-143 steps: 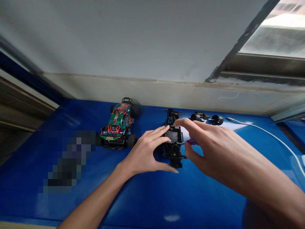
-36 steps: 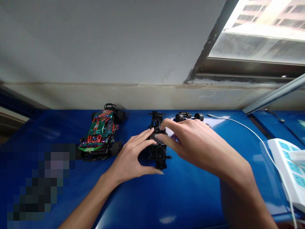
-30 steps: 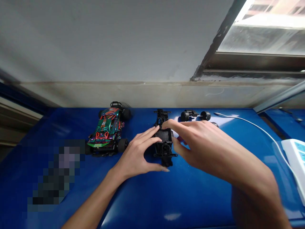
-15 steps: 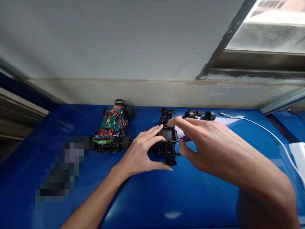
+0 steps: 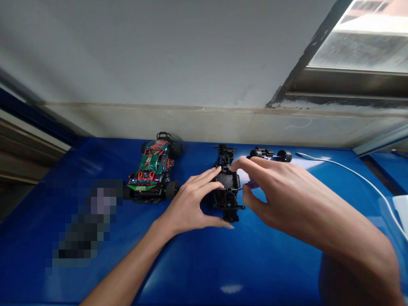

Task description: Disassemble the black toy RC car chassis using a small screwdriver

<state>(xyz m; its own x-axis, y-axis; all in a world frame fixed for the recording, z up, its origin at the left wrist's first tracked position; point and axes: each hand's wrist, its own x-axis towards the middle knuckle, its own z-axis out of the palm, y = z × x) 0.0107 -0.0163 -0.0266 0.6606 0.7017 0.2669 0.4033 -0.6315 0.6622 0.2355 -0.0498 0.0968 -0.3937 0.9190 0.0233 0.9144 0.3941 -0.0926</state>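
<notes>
A black toy car chassis point(image 5: 227, 187) without wheels lies lengthwise on the blue table point(image 5: 204, 263). My left hand point(image 5: 191, 206) curves round its left side, with the fingertips on the middle plate and the thumb at the near end. My right hand point(image 5: 277, 191) reaches in from the right. Its index finger is stretched out with the tip on the chassis's far part, and the thumb hangs apart below. A small purple thing point(image 5: 251, 185) shows under that hand; I cannot tell whether it is held.
A finished green and orange toy race car point(image 5: 152, 170) stands left of the chassis. A black axle with two wheels point(image 5: 270, 154) lies at the back near the wall. A white cable point(image 5: 350, 174) runs to the right edge. A blurred dark patch point(image 5: 84, 225) lies on the left.
Both hands have stayed on the chassis in nearly the same pose. Only the view has swung slightly, so the white power strip at the right has almost left the picture.
</notes>
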